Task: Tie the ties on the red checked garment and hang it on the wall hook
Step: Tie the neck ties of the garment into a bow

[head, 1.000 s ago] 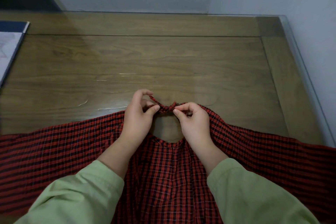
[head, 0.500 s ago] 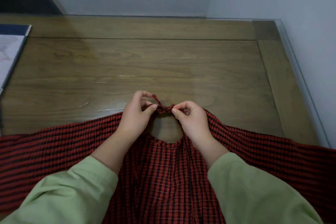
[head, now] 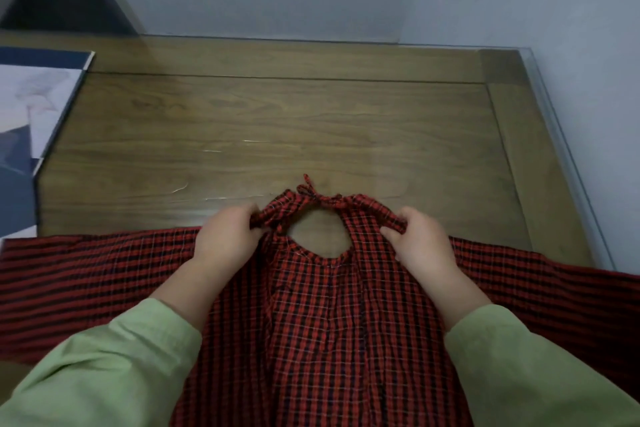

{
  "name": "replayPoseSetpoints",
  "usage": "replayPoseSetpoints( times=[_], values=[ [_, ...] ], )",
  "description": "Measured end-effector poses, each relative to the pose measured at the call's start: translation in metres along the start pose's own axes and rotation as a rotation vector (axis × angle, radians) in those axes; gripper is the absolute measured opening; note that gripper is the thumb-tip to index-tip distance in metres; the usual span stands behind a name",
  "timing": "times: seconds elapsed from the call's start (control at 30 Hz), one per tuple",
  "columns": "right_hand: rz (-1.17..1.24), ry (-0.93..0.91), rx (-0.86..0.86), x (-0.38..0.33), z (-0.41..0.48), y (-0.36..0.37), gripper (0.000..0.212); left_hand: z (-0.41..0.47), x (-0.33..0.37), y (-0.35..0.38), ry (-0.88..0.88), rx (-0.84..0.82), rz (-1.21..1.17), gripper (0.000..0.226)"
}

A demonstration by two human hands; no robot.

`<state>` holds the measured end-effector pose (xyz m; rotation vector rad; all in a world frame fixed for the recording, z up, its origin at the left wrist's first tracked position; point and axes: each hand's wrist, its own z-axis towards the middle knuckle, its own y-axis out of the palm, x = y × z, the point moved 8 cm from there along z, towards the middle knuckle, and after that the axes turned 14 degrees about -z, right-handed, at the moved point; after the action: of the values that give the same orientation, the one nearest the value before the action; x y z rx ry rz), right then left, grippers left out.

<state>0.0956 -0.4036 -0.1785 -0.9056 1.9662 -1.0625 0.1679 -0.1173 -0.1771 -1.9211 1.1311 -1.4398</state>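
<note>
We see a glass-topped wooden bench [head: 277,121] in a grey-walled corner; our left hand [head: 227,236] and right hand [head: 420,239] pinch the red checked garment [head: 322,322] at lower centre, its ties [head: 313,196] knotted.

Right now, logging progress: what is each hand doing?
Left hand: closed on the red checked garment.
Right hand: closed on the same garment.

The red checked garment [head: 322,315] lay spread flat on the wooden table [head: 277,121], red w/ black & thin white lines; its sides ran out left & right along the table's near edge; neck opening formed a closed loop, bare table showing thru it; the ties [head: 313,193] sat knotted at the loop's far side, short ends sticking up twd the table's far edge; fabric bunched either side of the knot.
</note>
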Motion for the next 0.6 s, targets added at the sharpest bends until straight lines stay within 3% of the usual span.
replayPoseSetpoints(
  times=[0.07, 0.27, 0.43, 0.6],
  values=[
    [0.064, 0.011, -0.006, 0.002, -0.001, 0.005, 0.011, -0.002, 0.001, -0.005, -0.020, 0.090, -0.037, 0.011],
    [0.299, -0.001, 0.099, 0.001, 0.008, 0.002, 0.020, 0.007, 0.001, -0.016, -0.072, 0.243, -0.191, 0.012],
    [0.266, -0.057, 0.194, -0.006, 0.030, -0.009, 0.013, 0.013, 0.007, -0.024, -0.035, 0.378, -0.222, 0.014],
    [0.268, -0.071, 0.222, -0.013, 0.060, -0.017, 0.021, 0.033, 0.022, -0.033, 0.027, 0.428, -0.270, 0.012]
  ],
)
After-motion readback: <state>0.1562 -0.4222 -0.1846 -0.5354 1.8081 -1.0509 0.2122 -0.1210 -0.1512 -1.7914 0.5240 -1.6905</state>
